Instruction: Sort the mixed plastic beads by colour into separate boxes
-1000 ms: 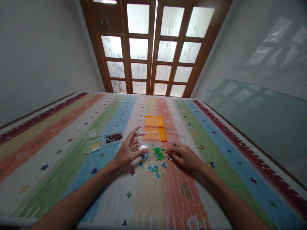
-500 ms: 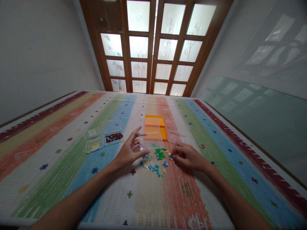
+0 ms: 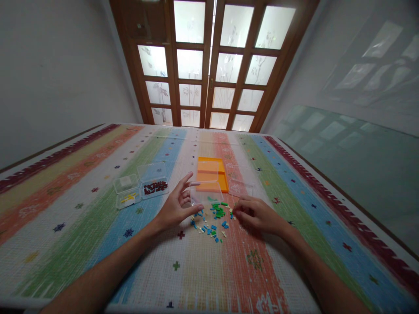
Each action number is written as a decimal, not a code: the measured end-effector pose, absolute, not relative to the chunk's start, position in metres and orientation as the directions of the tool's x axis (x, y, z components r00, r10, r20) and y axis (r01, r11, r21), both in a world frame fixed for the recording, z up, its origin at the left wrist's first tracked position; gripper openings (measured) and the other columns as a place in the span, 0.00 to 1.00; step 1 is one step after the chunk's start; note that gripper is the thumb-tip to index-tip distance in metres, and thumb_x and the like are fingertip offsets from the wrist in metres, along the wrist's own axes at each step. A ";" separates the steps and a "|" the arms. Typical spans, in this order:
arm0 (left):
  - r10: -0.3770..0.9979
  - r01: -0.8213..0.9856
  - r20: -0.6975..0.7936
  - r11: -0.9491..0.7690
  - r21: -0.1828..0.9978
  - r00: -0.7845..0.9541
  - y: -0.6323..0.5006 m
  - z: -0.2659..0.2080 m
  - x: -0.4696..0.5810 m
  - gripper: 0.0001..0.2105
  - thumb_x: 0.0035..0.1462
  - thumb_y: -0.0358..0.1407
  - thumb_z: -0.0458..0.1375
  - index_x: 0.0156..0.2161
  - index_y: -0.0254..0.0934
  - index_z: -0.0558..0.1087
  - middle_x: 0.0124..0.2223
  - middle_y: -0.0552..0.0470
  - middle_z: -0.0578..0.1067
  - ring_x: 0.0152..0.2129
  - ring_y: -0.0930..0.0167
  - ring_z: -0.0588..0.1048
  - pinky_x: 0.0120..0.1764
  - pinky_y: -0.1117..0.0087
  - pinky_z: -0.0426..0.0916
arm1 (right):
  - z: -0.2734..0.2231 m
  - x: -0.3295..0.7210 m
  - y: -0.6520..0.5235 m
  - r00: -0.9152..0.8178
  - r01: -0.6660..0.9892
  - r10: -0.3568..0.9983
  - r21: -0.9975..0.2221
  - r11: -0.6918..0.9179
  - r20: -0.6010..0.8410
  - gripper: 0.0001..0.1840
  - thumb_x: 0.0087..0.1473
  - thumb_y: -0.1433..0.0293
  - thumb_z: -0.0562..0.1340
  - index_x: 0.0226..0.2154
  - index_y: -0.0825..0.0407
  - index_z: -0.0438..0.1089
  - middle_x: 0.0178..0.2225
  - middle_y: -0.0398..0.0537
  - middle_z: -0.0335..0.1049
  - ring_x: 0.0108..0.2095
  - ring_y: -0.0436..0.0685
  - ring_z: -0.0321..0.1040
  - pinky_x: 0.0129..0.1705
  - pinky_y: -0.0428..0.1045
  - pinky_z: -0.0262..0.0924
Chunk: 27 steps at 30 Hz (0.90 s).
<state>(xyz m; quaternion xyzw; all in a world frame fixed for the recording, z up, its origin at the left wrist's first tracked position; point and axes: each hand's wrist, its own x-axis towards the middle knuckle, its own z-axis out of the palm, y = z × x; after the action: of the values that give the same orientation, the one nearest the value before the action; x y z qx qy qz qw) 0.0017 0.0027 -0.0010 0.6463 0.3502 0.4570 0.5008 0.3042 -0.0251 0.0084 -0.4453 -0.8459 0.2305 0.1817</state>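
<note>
My left hand [image 3: 173, 208] grips a clear plastic box [image 3: 204, 197] by its left side, thumb low and fingers behind. The box is tilted, its lid raised at the back, with something green showing through it. Below it on the cloth lies a loose heap of small green bricks [image 3: 218, 211], with blue bricks [image 3: 214, 227] and cream pieces [image 3: 224, 234] scattered around. At the heap's right edge is my right hand [image 3: 257, 214], fingers curled and closed. Small pieces show by its fingertips; whether it pinches one is hidden.
Behind the clear box lies an orange tray [image 3: 223, 182]. A clear container [image 3: 240, 187] sits to the right of it. On the left stand an open box of dark red bricks [image 3: 156, 188] and one with yellow pieces [image 3: 128, 198]. A striped cloth [image 3: 183, 270] covers the table.
</note>
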 end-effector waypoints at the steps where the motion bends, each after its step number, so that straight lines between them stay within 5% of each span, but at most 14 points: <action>1: 0.909 -0.007 0.240 -0.253 0.967 0.341 0.003 -0.001 0.002 0.47 0.47 0.37 0.72 0.69 0.48 0.54 0.61 0.40 0.66 0.40 0.69 0.76 0.46 0.63 0.74 | 0.007 0.304 -0.025 -0.539 0.670 0.834 -0.541 0.508 0.116 0.10 0.60 0.69 0.57 0.37 0.51 0.75 0.32 0.47 0.71 0.30 0.52 0.66 0.33 0.47 0.57; 15: 0.902 -0.013 0.249 -0.261 0.965 0.352 0.003 -0.003 0.001 0.46 0.48 0.36 0.71 0.68 0.48 0.53 0.61 0.40 0.65 0.39 0.71 0.75 0.45 0.66 0.74 | 0.001 0.303 -0.023 -0.511 0.728 0.852 -0.470 0.499 0.113 0.07 0.62 0.68 0.57 0.37 0.51 0.70 0.34 0.48 0.69 0.32 0.53 0.65 0.35 0.48 0.57; 27: 0.914 0.033 0.209 -0.234 0.972 0.348 0.000 0.002 0.001 0.46 0.48 0.38 0.71 0.68 0.46 0.52 0.62 0.39 0.63 0.41 0.71 0.75 0.48 0.64 0.72 | -0.003 0.305 -0.020 -0.491 0.749 0.862 -0.443 0.492 0.128 0.16 0.67 0.65 0.52 0.34 0.53 0.72 0.35 0.51 0.70 0.35 0.56 0.67 0.40 0.51 0.60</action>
<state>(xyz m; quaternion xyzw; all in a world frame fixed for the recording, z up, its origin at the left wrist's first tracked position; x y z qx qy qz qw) 0.0011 0.0003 0.0020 0.6507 0.3637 0.4401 0.5007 0.3055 -0.0200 -0.0027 -0.4756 -0.8471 0.1664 0.1691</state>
